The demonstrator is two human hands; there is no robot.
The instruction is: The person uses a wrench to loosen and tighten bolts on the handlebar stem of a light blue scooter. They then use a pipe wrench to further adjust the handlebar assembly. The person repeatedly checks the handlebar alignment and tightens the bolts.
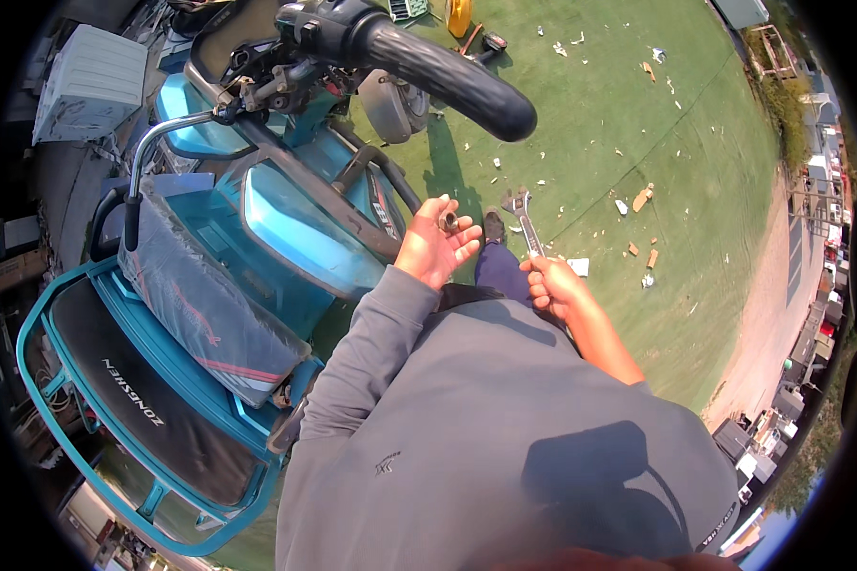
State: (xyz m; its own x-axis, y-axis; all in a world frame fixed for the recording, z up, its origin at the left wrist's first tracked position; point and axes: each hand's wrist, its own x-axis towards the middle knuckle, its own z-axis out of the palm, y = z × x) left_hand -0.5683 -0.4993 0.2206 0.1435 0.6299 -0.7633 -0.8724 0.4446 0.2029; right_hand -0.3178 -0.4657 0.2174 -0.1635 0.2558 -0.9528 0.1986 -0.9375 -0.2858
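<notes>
Clock positions, as I read them, are from the person's torso. At eleven, the left hand, palm up and half-curled, holds a small metal fitting at its fingers: probably light, rigid, apt to roll, best pinched by its rim. At twelve, an adjustable wrench, presumably heavy and smooth, is gripped by its handle end in the closed right hand. Scrap-littered green ground spreads at one; a blue vehicle stands at ten.

Outdoor yard of littered green ground
</notes>
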